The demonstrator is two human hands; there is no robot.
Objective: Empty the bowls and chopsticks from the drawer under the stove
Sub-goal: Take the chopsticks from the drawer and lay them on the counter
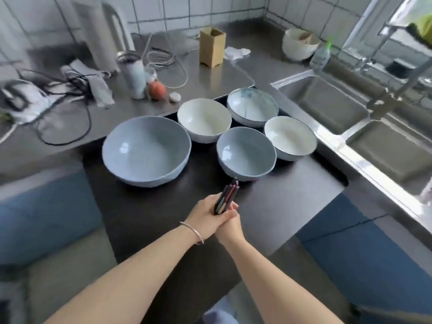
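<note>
In the head view, a bundle of dark, slender chopsticks (226, 197) is clasped at the lower centre by the left hand (203, 217) and right hand (230, 226) together, presumably to square the tips. Five ceramic bowls, among them a large pale-blue bowl (146, 150), are set out above on the black stove top (145, 213), evidently already emptied out.

A home kitchen: white tiled walls (210, 10), a stainless steel surface (210, 73) with a black glass stovetop (140, 206) set in, a steel sink (327, 106) and ceramic bowls (146, 150) laid out.
</note>
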